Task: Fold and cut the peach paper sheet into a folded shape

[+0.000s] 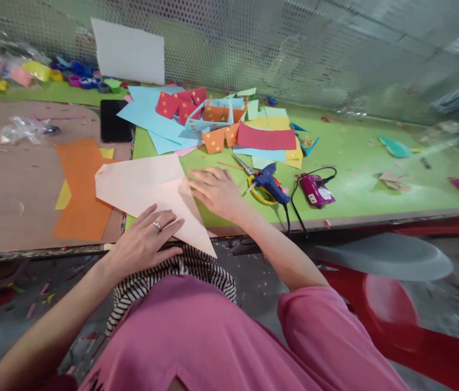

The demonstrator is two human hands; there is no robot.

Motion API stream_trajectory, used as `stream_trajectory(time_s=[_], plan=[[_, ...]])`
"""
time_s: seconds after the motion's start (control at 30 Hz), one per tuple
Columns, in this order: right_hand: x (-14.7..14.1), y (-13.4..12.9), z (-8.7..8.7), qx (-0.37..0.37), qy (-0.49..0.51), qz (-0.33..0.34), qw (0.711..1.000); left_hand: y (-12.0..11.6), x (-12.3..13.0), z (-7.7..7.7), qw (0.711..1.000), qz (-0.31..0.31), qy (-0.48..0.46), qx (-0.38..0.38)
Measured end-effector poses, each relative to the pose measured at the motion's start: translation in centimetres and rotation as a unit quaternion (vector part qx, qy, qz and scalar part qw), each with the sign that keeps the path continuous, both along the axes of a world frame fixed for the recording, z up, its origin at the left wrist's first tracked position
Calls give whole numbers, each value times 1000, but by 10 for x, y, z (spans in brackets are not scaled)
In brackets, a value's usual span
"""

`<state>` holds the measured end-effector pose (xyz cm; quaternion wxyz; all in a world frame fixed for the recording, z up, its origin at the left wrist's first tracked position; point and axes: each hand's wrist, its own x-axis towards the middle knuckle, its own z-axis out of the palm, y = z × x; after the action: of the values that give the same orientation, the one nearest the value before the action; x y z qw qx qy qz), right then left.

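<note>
A pale pink sheet of paper [144, 184] lies across the front edge of the green table, one corner sticking out past it. My left hand [148, 239] rests on the sheet's near edge, fingers stretched out and a ring on one of them. At the sheet's right edge lies my right hand [217, 193], its fingers extended and touching the paper. Just right of that hand are a blue glue gun [271, 183] and yellow-handled scissors [260, 195], partly under the gun. Orange paper [85, 190] is to the left, partly beneath the pink sheet.
Behind the sheet are light blue paper [152, 117], dotted red and orange paper pieces [215, 140] and a red strip [266, 137]. A black phone [115, 120] lies at the back left. A magenta power bank [317, 190] with a cable sits right. Stools [388, 258] stand below.
</note>
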<state>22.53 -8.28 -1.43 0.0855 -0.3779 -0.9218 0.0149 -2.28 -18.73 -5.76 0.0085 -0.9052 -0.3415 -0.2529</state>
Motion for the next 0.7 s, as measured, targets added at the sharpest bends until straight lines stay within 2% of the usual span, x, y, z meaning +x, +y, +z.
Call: stream_trajectory(time_s=[0.1,0.2,0.27,0.43,0.6,0.7], plan=[[-11,-5,-10,23,-16,53,998,-2,3,-3,999,34,9,-25],[-10,-8,-20,45,-9,41,998,-2,6,-7,988,137,34,-57],[-3,-10,-22,62,-8,28,998,0,9,-8,981,173,45,-79],[17,-13,-21,69,-14,-8,998,19,11,-1,966,216,64,-128],[20,-14,-23,59,-12,-33,998,41,-3,8,939,271,78,-196],[18,-14,-25,57,-5,-38,998,47,-12,10,932,273,79,-224]])
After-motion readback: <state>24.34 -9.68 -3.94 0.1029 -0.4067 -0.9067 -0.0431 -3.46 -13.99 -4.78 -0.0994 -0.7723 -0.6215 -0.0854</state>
